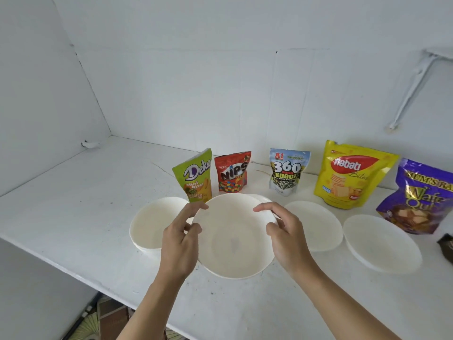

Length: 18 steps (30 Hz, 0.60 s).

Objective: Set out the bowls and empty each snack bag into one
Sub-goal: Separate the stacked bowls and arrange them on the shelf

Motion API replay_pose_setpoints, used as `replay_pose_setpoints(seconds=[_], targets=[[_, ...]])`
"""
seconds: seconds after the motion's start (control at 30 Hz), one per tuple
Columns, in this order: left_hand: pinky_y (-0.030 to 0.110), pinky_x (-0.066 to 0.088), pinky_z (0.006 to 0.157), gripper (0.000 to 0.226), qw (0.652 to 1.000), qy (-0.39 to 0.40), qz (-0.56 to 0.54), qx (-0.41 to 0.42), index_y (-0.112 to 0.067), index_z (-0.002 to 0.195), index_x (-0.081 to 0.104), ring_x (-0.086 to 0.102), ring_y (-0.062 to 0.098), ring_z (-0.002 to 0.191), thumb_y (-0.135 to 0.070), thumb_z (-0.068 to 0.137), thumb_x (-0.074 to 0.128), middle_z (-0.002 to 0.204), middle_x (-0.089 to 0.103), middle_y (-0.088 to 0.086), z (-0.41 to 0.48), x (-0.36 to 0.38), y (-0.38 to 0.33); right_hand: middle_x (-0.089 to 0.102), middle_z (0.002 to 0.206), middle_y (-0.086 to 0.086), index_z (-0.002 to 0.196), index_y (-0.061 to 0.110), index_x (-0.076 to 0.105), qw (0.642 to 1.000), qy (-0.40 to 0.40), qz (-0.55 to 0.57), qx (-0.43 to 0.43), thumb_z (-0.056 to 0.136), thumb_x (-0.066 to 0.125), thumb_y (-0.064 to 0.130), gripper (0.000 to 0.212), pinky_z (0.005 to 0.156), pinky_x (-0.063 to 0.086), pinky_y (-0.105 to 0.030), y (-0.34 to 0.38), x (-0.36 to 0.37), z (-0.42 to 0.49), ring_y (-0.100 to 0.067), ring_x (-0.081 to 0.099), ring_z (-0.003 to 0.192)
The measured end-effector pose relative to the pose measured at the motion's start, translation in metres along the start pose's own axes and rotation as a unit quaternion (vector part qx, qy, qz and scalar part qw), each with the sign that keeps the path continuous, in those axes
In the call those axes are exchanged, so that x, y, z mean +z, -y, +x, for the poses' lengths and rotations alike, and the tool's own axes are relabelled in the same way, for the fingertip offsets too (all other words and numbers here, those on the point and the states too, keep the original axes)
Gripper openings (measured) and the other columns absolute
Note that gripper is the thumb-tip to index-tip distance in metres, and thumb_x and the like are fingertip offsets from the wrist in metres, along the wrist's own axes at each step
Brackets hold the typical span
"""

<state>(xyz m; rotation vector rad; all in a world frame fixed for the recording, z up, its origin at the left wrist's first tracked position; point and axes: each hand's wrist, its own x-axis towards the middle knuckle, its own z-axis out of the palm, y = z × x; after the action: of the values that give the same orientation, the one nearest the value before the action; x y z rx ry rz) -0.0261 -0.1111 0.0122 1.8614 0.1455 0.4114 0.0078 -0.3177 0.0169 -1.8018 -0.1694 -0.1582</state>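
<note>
Both hands hold one white bowl [232,239] in the middle of the table, tilted toward me. My left hand [180,238] pinches its left rim and my right hand [285,235] grips its right rim. Part of another white rim [262,198] shows just behind it. Empty white bowls stand at the left [150,223], at the right [318,224] and at the far right [382,244]. Behind them stand several snack bags: green Deka [195,176], red Nips [232,174], grey 360 [286,174], yellow Nabati [348,176] and purple wafer [421,195].
The white table [73,200] has a front edge running down from left to right, with a drop to the floor [103,315] below. White walls close the back and left. A dark object [447,244] sits at the right edge.
</note>
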Motion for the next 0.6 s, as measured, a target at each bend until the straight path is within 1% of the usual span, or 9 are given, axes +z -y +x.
replay_pose_setpoints(seconds=[0.07,0.1,0.17,0.27,0.33,0.37,0.43,0.5,0.6], targets=[[0.016,0.044,0.071,0.049,1.0,0.017,0.016,-0.004,-0.041,0.099,0.067,0.055,0.003,0.084,0.002,0.087,0.049,0.108,0.066,-0.015,-0.008,0.005,0.009,0.027,0.058,-0.006,0.09,0.035,0.07,1.0,0.0,-0.012,0.009,0.07,0.042,0.003,0.047,0.048,0.023,-0.019,-0.013,-0.004,-0.013,-0.012,0.025,0.052],[0.016,0.043,0.073,0.045,0.999,0.024,0.024,-0.008,-0.039,0.099,0.068,0.055,0.001,0.088,0.0,0.087,0.048,0.11,0.066,-0.01,-0.012,0.007,0.013,0.025,0.058,0.001,0.092,0.035,0.07,1.0,0.004,-0.024,0.014,0.074,0.043,-0.002,0.048,0.048,0.023,-0.017,-0.019,-0.005,-0.019,-0.01,0.025,0.051],[0.016,0.043,0.078,0.039,0.998,0.04,0.031,-0.024,-0.035,0.097,0.069,0.055,-0.004,0.095,-0.003,0.086,0.048,0.112,0.067,-0.009,-0.02,0.01,0.023,0.028,0.057,0.011,0.096,0.032,0.068,0.998,0.018,-0.052,0.032,0.078,0.045,-0.012,0.053,0.05,0.027,-0.016,-0.031,-0.006,-0.03,-0.01,0.029,0.053],[0.016,0.043,0.08,0.05,0.996,0.066,0.041,-0.05,-0.033,0.097,0.07,0.053,-0.011,0.109,0.011,0.088,0.049,0.108,0.068,-0.018,-0.03,0.013,0.04,0.038,0.052,0.017,0.102,0.028,0.065,0.994,0.049,-0.075,0.061,0.078,0.044,-0.015,0.053,0.052,0.031,-0.015,-0.047,-0.008,-0.044,-0.008,0.033,0.053],[0.013,0.043,0.081,0.051,0.994,0.083,0.049,-0.054,-0.033,0.099,0.07,0.053,-0.01,0.114,0.012,0.088,0.049,0.106,0.068,-0.024,-0.035,0.013,0.05,0.041,0.051,0.021,0.105,0.025,0.064,0.991,0.066,-0.085,0.076,0.079,0.043,-0.014,0.051,0.052,0.031,-0.015,-0.055,-0.009,-0.05,-0.008,0.034,0.052],[0.014,0.043,0.082,0.051,0.993,0.089,0.054,-0.057,-0.032,0.1,0.069,0.053,-0.01,0.115,0.012,0.088,0.049,0.107,0.067,-0.027,-0.036,0.014,0.055,0.043,0.053,0.023,0.106,0.024,0.063,0.99,0.072,-0.093,0.079,0.079,0.043,-0.014,0.051,0.052,0.032,-0.015,-0.058,-0.009,-0.052,-0.008,0.036,0.052],[0.016,0.044,0.082,0.051,0.991,0.097,0.065,-0.06,-0.031,0.102,0.069,0.053,-0.01,0.118,0.013,0.088,0.048,0.109,0.066,-0.029,-0.039,0.016,0.063,0.049,0.061,0.034,0.109,0.024,0.062,0.987,0.084,-0.114,0.076,0.08,0.044,-0.012,0.05,0.054,0.033,-0.015,-0.063,-0.008,-0.056,-0.008,0.038,0.053],[0.011,0.042,0.08,0.052,0.99,0.103,0.077,-0.064,-0.033,0.103,0.067,0.052,-0.012,0.118,0.012,0.088,0.047,0.109,0.065,-0.032,-0.041,0.018,0.067,0.05,0.066,0.043,0.111,0.024,0.06,0.985,0.092,-0.125,0.078,0.081,0.046,-0.011,0.049,0.055,0.035,-0.014,-0.065,-0.007,-0.058,-0.006,0.041,0.054],[0.015,0.045,0.081,0.055,0.989,0.105,0.077,-0.072,-0.036,0.105,0.067,0.056,-0.008,0.113,0.013,0.089,0.047,0.11,0.067,-0.029,-0.039,0.019,0.072,0.05,0.065,0.04,0.112,0.025,0.06,0.984,0.087,-0.13,0.08,0.081,0.046,-0.01,0.049,0.057,0.036,-0.013,-0.065,-0.005,-0.057,0.0,0.046,0.058]])
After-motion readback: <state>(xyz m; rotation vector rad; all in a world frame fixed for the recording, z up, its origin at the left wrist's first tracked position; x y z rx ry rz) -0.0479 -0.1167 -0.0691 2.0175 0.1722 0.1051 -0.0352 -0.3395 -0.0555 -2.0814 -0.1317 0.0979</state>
